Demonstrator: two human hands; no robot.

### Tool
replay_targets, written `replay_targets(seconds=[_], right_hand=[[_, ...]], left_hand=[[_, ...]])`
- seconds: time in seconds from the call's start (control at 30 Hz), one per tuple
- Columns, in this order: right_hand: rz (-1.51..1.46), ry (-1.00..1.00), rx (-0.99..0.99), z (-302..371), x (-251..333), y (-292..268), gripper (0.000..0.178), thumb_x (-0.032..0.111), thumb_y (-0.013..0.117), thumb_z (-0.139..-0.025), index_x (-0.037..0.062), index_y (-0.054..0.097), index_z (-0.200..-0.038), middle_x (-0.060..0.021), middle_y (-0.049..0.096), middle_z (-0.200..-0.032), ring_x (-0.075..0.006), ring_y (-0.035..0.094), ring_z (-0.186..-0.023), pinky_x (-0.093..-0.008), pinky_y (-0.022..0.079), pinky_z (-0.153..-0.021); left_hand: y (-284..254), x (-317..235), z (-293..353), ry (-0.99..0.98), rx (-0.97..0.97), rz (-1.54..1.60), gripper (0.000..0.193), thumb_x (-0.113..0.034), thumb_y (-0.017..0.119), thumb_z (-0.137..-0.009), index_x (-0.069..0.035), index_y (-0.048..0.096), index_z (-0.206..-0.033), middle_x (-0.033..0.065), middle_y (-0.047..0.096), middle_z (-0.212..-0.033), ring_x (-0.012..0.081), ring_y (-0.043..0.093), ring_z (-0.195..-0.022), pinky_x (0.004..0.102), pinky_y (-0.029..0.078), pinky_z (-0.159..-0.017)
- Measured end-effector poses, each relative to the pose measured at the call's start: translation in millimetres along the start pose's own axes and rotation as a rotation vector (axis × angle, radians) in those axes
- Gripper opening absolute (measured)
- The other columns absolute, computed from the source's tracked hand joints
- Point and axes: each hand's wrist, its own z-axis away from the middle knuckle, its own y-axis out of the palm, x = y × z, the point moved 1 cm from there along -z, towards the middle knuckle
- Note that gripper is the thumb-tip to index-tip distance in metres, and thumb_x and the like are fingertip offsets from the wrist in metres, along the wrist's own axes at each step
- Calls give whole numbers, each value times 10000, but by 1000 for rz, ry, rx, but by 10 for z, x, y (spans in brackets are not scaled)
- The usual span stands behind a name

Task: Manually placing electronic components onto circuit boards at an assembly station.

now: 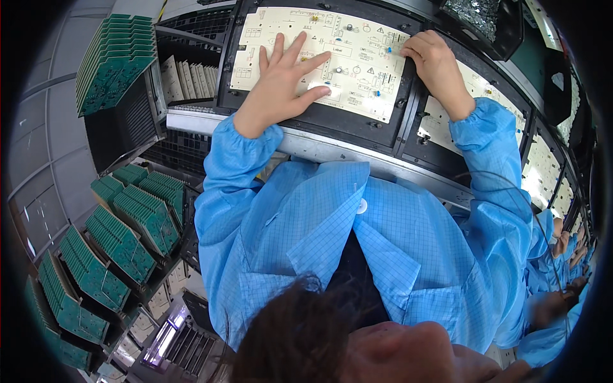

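A cream-coloured circuit board point(357, 51) with small blue and dark components lies in a black frame point(364, 127) in front of me. Across its left half my left hand point(278, 86) rests with the fingers spread, thumb toward the lower middle of the board. At the board's right edge is my right hand point(437, 67), its fingers curled together and the tips touching the edge; whatever they may pinch is hidden from this view. Small components stand on the board between the two hands.
Another cream board point(440, 124) sits in the adjoining frame on the right, with more boards farther along the line. Green boards point(118, 64) stand stacked in racks at left. A black bin point(476, 16) of small shiny parts stands at the back right. Co-workers in blue sleeves point(549, 274) are at far right.
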Motion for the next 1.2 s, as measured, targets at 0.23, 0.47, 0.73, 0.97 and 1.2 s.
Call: replay_targets(seconds=[0.23, 0.47, 0.73, 0.97, 1.2], right_hand=[[193, 28, -60, -180, -221, -158, 164, 154, 680, -864, 20, 727, -945, -119, 667, -905, -310, 619, -862, -384, 508, -762], [246, 178, 122, -325, -165, -103, 194, 197, 674, -850, 28, 736, -921, -137, 673, -818, -308, 631, -817, -387, 505, -735], [253, 334, 152, -257, 104, -28, 245, 253, 674, -865, 15, 728, -843, -173, 690, -780, -346, 672, -737, -403, 528, -670], [158, 235, 228, 386, 855, -199, 161, 148, 740, -776, 11, 676, -832, -140, 594, -791, -328, 589, -824, -412, 496, -710], [-19, 404, -132, 715, 935, 161, 108, -47, 659, -749, 1, 659, -845, -142, 598, -910, -360, 562, -876, -417, 477, -759]], left_hand=[[-96, 57, 464, -3, -29, 397, 381, -132, 773, -771, -103, 706, -1145, 101, 576, -1354, 341, 437, -1351, 459, 319, -1150], [13, 78, 558, 5, -159, 338, 253, 10, 706, -779, -82, 744, -1012, 69, 679, -1191, 319, 546, -1253, 466, 381, -1123], [-124, 87, 415, 134, -143, 58, 237, 26, 681, -732, -94, 749, -925, 36, 724, -1040, 278, 648, -1116, 434, 474, -1023], [-230, -179, 342, 102, -45, -63, 268, -21, 674, -758, -116, 725, -1002, 40, 684, -1067, 279, 622, -1112, 404, 490, -928], [181, -812, 96, 203, -127, 263, 302, -99, 734, -736, -54, 678, -1029, 105, 612, -1149, 338, 549, -1148, 418, 472, -926]])
